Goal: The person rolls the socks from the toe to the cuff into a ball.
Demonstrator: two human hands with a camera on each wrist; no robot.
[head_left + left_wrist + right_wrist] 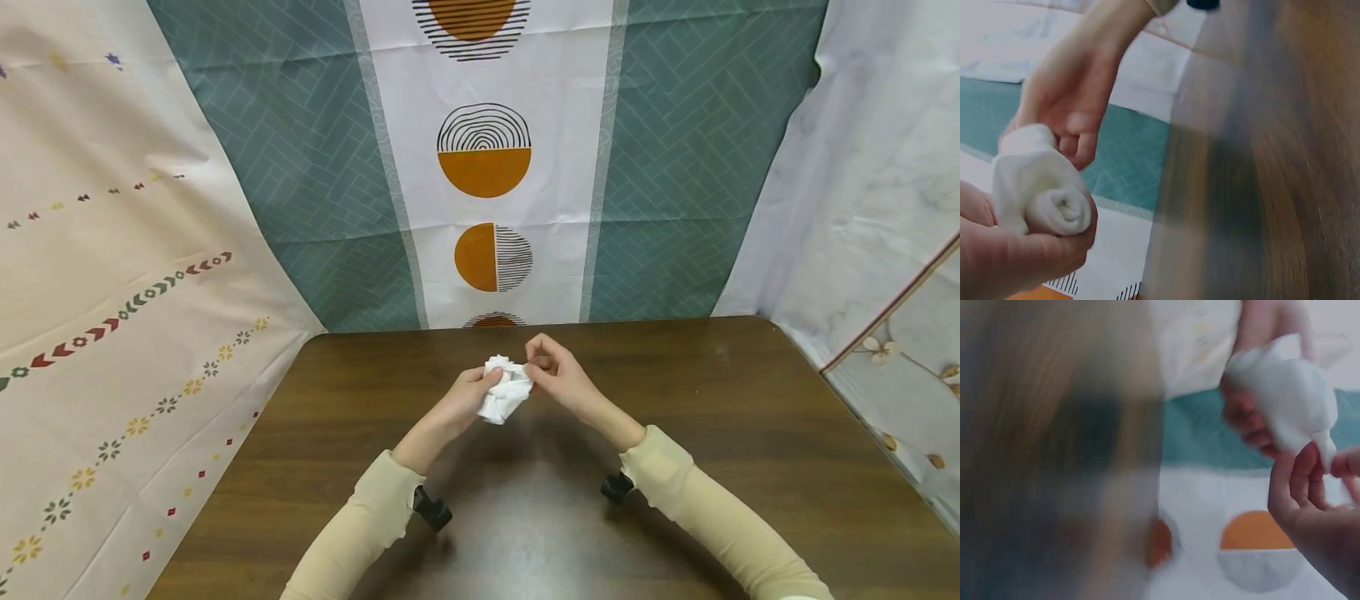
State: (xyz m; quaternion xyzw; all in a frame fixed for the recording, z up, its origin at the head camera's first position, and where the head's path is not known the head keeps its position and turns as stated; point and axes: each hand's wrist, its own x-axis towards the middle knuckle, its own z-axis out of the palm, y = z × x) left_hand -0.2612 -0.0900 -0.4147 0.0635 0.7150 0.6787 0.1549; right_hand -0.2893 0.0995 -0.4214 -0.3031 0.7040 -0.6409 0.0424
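There was one white rolled cloth, and two hands were on it, the left hand and the right hand. Two cream sleeves covered the forearms, and two small black devices sat at the wrists, one apiece. One dark wooden table stood beneath. Behind it hung four patterned sheets: one cream with coloured motifs, one teal with a white centre stripe, one pale marbled, and one floral at the far right. On the stripe I counted four orange circles, two only partly seen.
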